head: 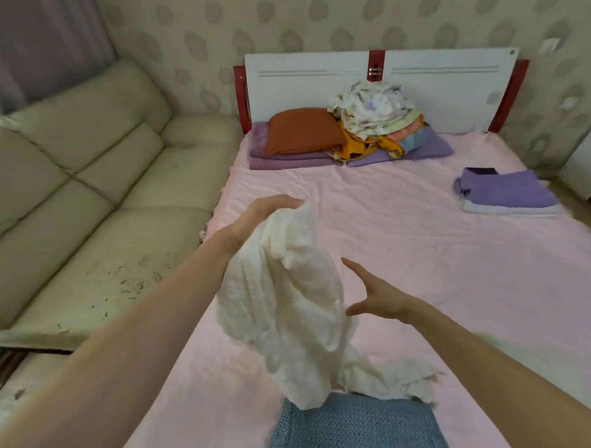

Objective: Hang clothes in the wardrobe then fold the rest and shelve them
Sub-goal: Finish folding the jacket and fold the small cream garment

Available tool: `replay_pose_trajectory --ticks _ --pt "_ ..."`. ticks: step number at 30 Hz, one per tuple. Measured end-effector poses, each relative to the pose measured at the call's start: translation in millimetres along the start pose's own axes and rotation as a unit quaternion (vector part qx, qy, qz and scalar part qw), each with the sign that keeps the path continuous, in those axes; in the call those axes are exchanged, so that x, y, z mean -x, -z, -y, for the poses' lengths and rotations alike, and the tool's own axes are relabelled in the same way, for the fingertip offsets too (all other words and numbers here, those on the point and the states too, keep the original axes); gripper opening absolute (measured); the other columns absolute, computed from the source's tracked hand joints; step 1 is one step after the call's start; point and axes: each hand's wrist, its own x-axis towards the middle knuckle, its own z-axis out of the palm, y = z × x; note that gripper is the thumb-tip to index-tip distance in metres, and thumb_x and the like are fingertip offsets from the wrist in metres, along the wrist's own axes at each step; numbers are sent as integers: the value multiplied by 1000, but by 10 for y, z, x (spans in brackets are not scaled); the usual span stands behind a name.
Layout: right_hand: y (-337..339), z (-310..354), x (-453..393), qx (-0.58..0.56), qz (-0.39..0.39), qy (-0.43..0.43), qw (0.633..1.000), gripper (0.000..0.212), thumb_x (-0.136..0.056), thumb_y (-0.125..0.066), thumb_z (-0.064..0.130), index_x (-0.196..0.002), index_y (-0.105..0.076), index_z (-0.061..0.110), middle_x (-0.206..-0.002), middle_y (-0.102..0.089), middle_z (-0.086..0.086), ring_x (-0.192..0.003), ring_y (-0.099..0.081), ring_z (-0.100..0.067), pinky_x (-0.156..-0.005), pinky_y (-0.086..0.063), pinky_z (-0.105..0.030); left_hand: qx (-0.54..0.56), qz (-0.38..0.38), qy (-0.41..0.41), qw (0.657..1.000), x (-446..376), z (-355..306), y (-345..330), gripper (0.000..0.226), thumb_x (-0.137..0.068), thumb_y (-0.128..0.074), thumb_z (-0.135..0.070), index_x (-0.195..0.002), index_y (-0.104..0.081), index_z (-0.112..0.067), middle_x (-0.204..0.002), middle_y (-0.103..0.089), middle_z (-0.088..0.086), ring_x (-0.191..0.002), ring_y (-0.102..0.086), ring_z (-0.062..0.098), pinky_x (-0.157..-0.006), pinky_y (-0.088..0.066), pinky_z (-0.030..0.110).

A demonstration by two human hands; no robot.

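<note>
While the left hand (270, 209) held one crumpled white garment (290, 301) up by its top, fingers clenched round the cloth, the right hand (377, 298) hovered just beside it with fingers released and spread, touching nothing. The garment's lower end trailed onto the pink bed (439, 269) at the near edge, beside one blue knitted piece (355, 429). At the far end lay one orange pillow (301, 129) on folded purple bedding (285, 158), and to its right one heap of unfolded clothes (377, 120) against the white headboard (443, 84). One folded purple stack (507, 193) sat at the right edge of the bed. One pale green sofa (85, 197) stood against the bed's left side, below patterned wallpaper (313, 18).
</note>
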Motion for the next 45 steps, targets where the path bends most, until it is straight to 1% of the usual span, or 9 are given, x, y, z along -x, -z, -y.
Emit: replay_pose_trajectory --ticks 4,8,12,16,21,24,28,33,45 --pt "-149 1 -42 6 62 -19 998 68 -79 -77 21 -137 -47 35 -147 -40 9 -135 -33 -9 -109 -27 -29 -329 172 53 927 254 -332 -305 43 -91 -58 -34 -51 -62 -21 -54 -56 -10 -51 -52 6 -55 -43 18" --pt "-361 122 -161 -60 34 -31 997 41 -80 -77 19 -119 -63 16 -123 -63 -4 -120 -55 -27 -98 -45 -39 -708 193 16 679 203 -209 -312 32 -83 -60 -53 -78 -63 -22 -79 -64 -6 -79 -60 18 -70 -44 29" --pt "-478 301 -240 -85 -20 -17 996 96 -74 -81 14 -148 -24 32 -138 -34 7 -133 -33 -14 -102 -35 -28 -812 208 -138 528 306 -59 -198 21 -82 -58 -47 -80 -52 -26 -73 -57 -4 -77 -57 23 -65 -36 30" --pt "-526 461 -341 39 -78 47 995 59 -79 -76 14 -132 -51 10 -142 -42 -10 -137 -32 -22 -103 -23 -21 -787 315 -359 389 331 4 12 20 -79 -61 -28 -94 -60 -15 -71 -62 7 -71 -60 31 -58 -46 33" --pt "-292 748 -290 112 -161 -25 980 24 -97 -49 32 -80 -50 16 -81 -56 -5 -82 -57 -27 -61 -35 -31 -881 55 -338 327 107 94 804 36 -75 -59 -11 -111 -61 -18 -119 -63 6 -116 -57 23 -96 -46 37" --pt "-115 1012 -256 -199 -234 -114 945 27 -96 -44 18 -100 -59 -4 -88 -62 -18 -74 -59 -29 -59 -46 -30 -827 -56 13 559 46 260 1009 65 -90 -57 -31 -147 -28 -17 -157 -18 12 -145 -16 34 -114 -25 48" --pt "62 1466 -171 -544 -271 -101 787 25 -93 -37 -4 -98 -44 -27 -74 -48 -17 -58 -51 -29 -50 -51 -31 -494 -12 -12 869 72 260 656 69 -73 -75 -55 -129 -52 -22 -122 -62 -2 -107 -60 13 -95 -48 30" --pt "280 1942 -37 -607 -288 -31 740 12 -96 -42 -3 -91 -51 -7 -82 -53 -21 -70 -57 -31 -82 -53 -45 -383 32 -20 923 119 269 107 62 -73 -77 -51 -125 -51 -27 -112 -62 -6 -101 -62 9 -79 -50 25" --pt "906 2200 255 -487 -279 84 823 19 -89 -51 -14 -81 -51 3 -75 -54 -11 -66 -56 -17 -50 -52 -23 -142 -86 -144 976 -73 -165 -398 13 -92 -61 -14 -99 -71 -9 -89 -67 1 -82 -61 14 -74 -55 28"
